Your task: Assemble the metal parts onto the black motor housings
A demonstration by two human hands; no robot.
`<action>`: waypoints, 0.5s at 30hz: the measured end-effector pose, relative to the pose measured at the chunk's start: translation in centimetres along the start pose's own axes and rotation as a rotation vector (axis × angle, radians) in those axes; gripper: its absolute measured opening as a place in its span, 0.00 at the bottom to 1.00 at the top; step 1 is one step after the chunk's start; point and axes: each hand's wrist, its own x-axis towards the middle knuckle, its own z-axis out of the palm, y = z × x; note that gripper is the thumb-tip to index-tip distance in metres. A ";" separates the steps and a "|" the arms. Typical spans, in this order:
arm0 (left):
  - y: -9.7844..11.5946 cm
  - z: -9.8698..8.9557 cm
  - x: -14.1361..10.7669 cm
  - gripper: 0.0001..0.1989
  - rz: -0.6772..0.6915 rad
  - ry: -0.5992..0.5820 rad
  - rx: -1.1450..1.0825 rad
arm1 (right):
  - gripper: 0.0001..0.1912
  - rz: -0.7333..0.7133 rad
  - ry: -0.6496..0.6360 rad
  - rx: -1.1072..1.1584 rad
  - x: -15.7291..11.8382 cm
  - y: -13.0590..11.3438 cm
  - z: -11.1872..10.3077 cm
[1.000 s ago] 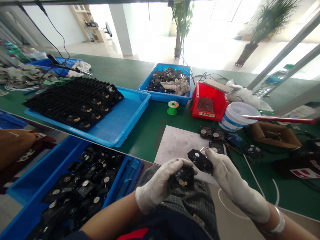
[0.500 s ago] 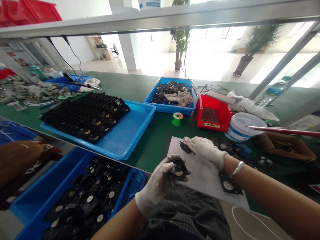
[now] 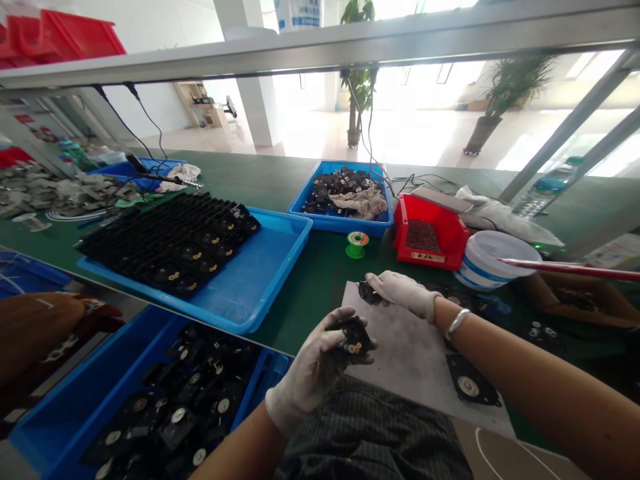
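My left hand point(image 3: 316, 360), in a white glove, grips a black plastic part with small brass-coloured rings point(image 3: 354, 339) above the near edge of a white sheet point(image 3: 405, 347). Farther off, my gloved right hand point(image 3: 400, 291) has its fingers closed on a smaller black part point(image 3: 367, 293) at the sheet's far left corner. The fingertips hide some of that part. On the sheet's right side, beneath my right forearm, lies a black part with a round silvery disc point(image 3: 469, 385).
Left stands a blue tray point(image 3: 273, 257) with stacked black parts; below it, a blue bin point(image 3: 65, 407) holds more. Beyond the sheet are a green spool point(image 3: 356, 245), a red bin point(image 3: 457, 233), another blue tray point(image 3: 300, 203) and a white tub point(image 3: 480, 263). A shelf point(image 3: 320, 52) spans overhead.
The view has tilted up slightly. My right hand has shifted a little leftward with the smaller part; my left hand keeps its grip with little movement.
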 end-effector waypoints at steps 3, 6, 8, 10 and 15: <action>0.2 -0.6 0.2 0.27 0.034 -0.099 -0.040 | 0.15 0.009 -0.038 0.021 0.4 0.0 -0.4; 0.6 -1.0 0.5 0.33 0.076 -0.184 0.055 | 0.15 0.030 -0.050 0.021 1.2 0.2 -0.6; 1.1 -1.2 1.1 0.37 0.075 -0.177 0.139 | 0.15 0.053 -0.044 0.004 1.6 0.2 -0.7; 1.7 -1.2 2.1 0.41 0.061 -0.124 0.186 | 0.15 0.074 -0.020 -0.027 1.9 0.0 -0.9; 3.6 -1.5 5.4 0.49 0.051 -0.010 0.241 | 0.16 0.071 0.128 -0.182 1.4 -0.4 -1.6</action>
